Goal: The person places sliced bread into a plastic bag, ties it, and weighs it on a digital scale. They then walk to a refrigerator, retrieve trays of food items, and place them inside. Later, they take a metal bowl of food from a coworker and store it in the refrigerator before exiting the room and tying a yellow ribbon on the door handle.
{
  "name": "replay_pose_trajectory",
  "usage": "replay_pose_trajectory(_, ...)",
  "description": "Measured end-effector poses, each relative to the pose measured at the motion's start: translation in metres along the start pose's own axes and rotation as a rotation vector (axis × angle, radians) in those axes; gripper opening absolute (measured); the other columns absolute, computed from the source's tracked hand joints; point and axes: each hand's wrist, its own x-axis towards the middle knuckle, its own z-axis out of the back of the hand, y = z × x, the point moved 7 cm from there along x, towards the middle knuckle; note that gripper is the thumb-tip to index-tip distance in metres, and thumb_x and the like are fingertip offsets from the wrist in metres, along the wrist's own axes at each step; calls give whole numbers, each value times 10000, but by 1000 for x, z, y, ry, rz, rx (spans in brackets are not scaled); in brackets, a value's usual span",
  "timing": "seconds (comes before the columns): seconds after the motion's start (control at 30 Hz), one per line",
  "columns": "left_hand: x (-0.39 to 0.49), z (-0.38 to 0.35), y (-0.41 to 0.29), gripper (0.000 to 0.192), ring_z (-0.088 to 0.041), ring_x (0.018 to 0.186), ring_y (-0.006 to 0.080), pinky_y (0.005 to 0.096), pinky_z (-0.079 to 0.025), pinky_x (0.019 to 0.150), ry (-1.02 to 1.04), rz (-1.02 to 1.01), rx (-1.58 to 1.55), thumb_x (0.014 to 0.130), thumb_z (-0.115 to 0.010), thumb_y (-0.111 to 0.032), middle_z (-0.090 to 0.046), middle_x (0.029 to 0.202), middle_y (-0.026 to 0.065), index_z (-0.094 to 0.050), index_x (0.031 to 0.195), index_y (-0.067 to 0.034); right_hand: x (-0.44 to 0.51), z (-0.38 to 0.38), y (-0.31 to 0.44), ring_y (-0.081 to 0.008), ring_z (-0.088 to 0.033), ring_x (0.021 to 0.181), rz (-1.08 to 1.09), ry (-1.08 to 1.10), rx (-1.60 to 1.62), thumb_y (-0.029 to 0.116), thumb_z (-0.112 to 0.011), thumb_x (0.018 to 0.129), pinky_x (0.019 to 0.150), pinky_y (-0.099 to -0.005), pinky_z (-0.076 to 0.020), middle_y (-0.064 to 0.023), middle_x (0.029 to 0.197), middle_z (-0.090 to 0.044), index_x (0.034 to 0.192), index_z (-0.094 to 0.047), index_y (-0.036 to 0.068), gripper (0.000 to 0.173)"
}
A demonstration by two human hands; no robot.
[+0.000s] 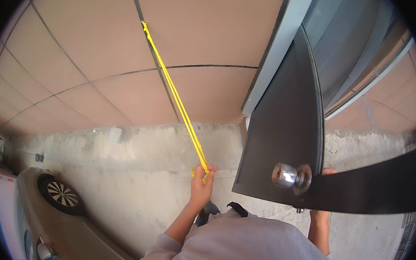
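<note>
My left hand [202,184] grips the lower end of a doubled yellow strap or cord [177,99]. The strap runs taut up to a point on the tiled wall, where it looks knotted at a dark joint. A dark door [284,112] stands open at the right, with a round metal knob [285,175] near its edge. My right hand [329,171] is behind the door; only some fingers past its edge and the wrist below show. Whether it grips the door is hidden.
A brownish panelled wall [206,26] rises ahead, beside a pale metal door frame [282,41]. Concrete ground [123,182] lies below. A parked car [76,241] is at the left, and a small pale block [116,134] sits by the wall's foot.
</note>
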Motion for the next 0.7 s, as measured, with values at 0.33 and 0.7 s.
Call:
replay_pose_trajectory(0.33,-70,-79,-152,293,-395,1408,270,472,-488,1079,-210,-348,-325,955,-487,105,-376,1475,115,-523,1198,-54,-1,-5,36,-121,-590,646,-75,316,732,389,-491,1050,506,-238,-413,-63,884,-593,1181,-476,59,354)
replay_pose_trajectory(0.7,-139,-127,-125,437,-533,1294,281,412,-475,1087,-67,73,-636,1029,-467,-29,-511,1387,184,-379,1452,37,-1,-7,35,-124,-641,694,10,462,594,446,-547,1017,518,-241,-460,-73,923,-597,1367,-411,51,545)
